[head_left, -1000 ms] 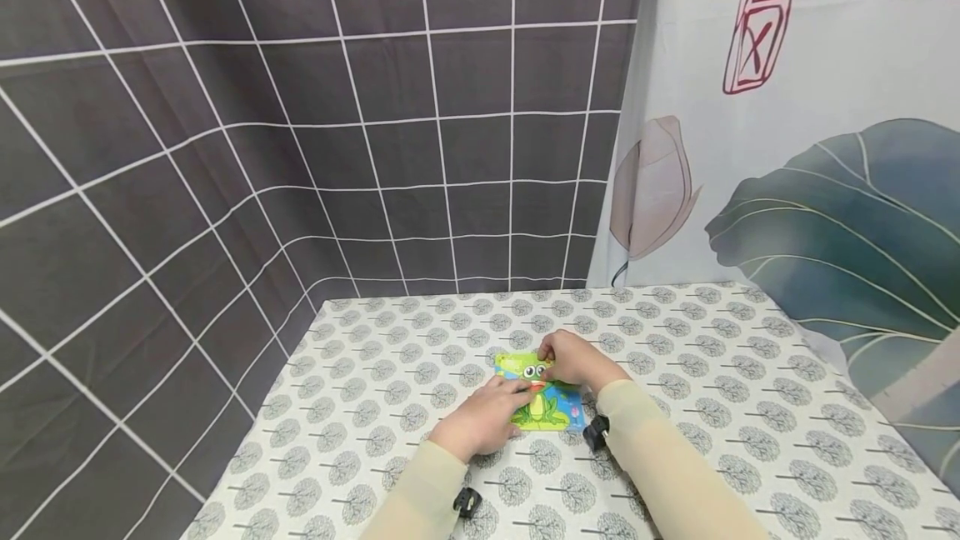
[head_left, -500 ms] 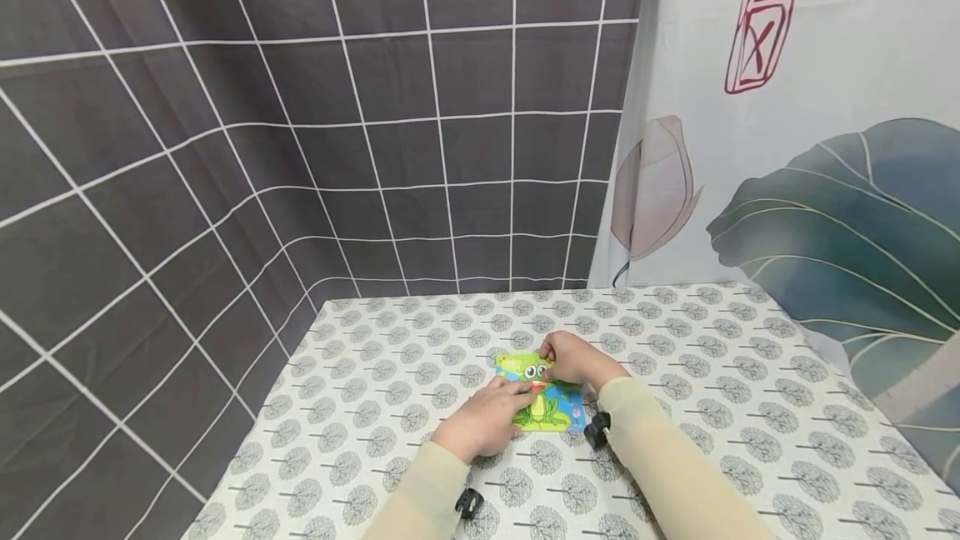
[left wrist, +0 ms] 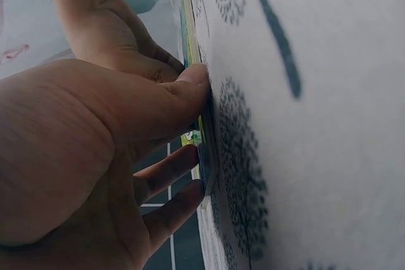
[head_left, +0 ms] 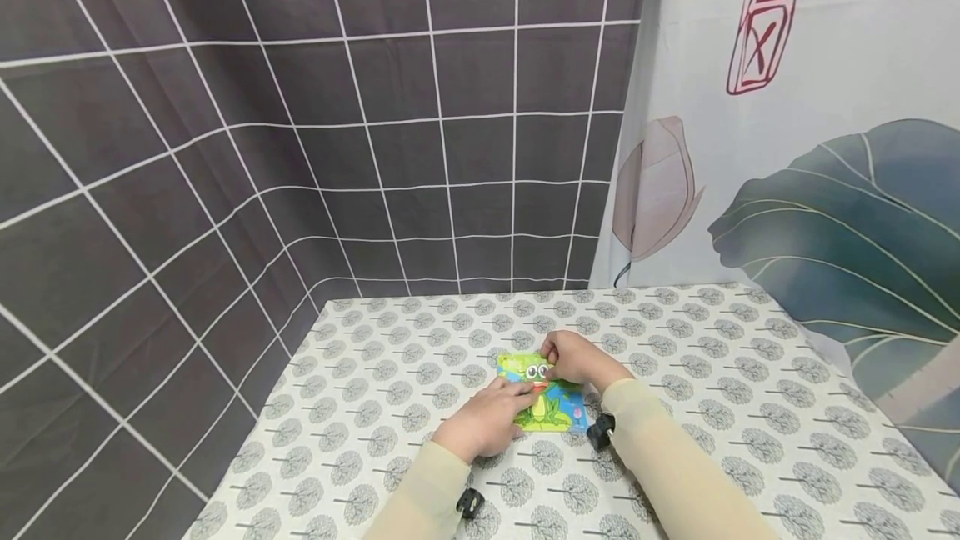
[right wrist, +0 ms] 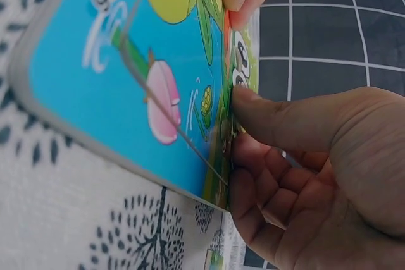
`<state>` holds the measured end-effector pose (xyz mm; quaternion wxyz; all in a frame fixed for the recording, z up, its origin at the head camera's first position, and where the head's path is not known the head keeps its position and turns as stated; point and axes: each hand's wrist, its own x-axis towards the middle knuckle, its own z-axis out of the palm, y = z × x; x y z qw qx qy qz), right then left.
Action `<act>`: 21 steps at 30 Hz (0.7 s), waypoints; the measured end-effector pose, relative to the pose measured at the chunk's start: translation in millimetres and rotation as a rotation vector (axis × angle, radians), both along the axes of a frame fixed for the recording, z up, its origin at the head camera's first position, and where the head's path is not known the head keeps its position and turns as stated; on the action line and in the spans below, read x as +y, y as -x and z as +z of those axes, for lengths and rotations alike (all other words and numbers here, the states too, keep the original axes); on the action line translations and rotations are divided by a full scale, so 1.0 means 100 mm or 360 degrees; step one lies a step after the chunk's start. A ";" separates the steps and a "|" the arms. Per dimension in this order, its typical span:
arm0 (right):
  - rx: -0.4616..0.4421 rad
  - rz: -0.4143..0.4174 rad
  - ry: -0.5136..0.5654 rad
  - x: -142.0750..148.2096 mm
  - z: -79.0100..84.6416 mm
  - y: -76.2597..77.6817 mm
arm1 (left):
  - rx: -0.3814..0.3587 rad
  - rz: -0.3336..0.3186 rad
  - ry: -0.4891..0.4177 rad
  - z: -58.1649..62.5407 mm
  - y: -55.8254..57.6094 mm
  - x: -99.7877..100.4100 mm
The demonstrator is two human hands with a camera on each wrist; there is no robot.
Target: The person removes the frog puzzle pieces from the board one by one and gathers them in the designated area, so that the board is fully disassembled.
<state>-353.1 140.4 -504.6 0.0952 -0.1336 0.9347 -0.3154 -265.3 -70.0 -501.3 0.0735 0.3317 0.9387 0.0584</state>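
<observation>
A frog jigsaw puzzle (head_left: 551, 418) in a thick board with rounded corners lies flat on the table, its pieces fitted together where they show. Over its left side rests my left hand (head_left: 486, 422), one finger stretched toward the frog's mouth. In the left wrist view, the thumb (left wrist: 193, 83) presses by the board's edge and the other fingers touch it, fairly straight. My right hand (head_left: 576, 358) is at the upper right edge. The right wrist view has its thumb (right wrist: 253, 102) on the picture and curled fingers at the rim, pinching the puzzle; the exact contact is partly hidden.
A white cloth (head_left: 405, 348) with grey tree prints covers the table. Behind and to the left hangs a dark curtain (head_left: 390, 157) with white grid lines. A white curtain (head_left: 697, 32) with leaf prints hangs at the right. Each wrist carries a small black device (head_left: 470, 503).
Both hands stay at about the same spots on the puzzle. The head view has shifted very slightly; no piece is seen to move.
</observation>
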 end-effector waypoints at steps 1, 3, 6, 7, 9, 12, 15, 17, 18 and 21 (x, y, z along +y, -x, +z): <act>0.0001 0.0003 0.0014 0.00 0.00 0.00 | -0.0003 0.0001 -0.0002 0.00 0.00 0.00; 0.0008 0.0010 0.0028 0.01 0.01 0.00 | -0.0007 0.0005 -0.0005 0.00 0.00 0.00; 0.0024 0.0024 0.0039 0.02 0.00 0.00 | -0.0012 0.0008 -0.0004 -0.01 0.00 0.00; 0.0035 0.0033 0.0039 0.03 0.00 0.00 | -0.0013 0.0009 -0.0001 0.00 0.00 0.00; 0.0060 0.0051 0.0041 0.04 -0.01 0.01 | -0.0015 0.0012 0.0007 0.00 0.00 0.00; 0.0103 0.0083 0.0052 0.05 -0.01 0.01 | -0.0014 0.0017 0.0017 0.01 -0.01 0.00; 0.0123 0.0102 0.0068 0.06 -0.01 0.01 | -0.0013 0.0021 0.0026 0.01 -0.01 0.00; 0.0122 0.0098 0.0076 0.07 -0.02 0.01 | -0.0018 0.0022 0.0031 0.01 -0.01 0.01; 0.0119 0.0093 0.0082 0.07 -0.02 0.01 | -0.0018 0.0020 0.0034 0.00 -0.01 0.01; 0.0113 0.0073 0.0100 0.08 -0.05 0.01 | -0.0014 0.0011 0.0039 -0.01 0.00 0.01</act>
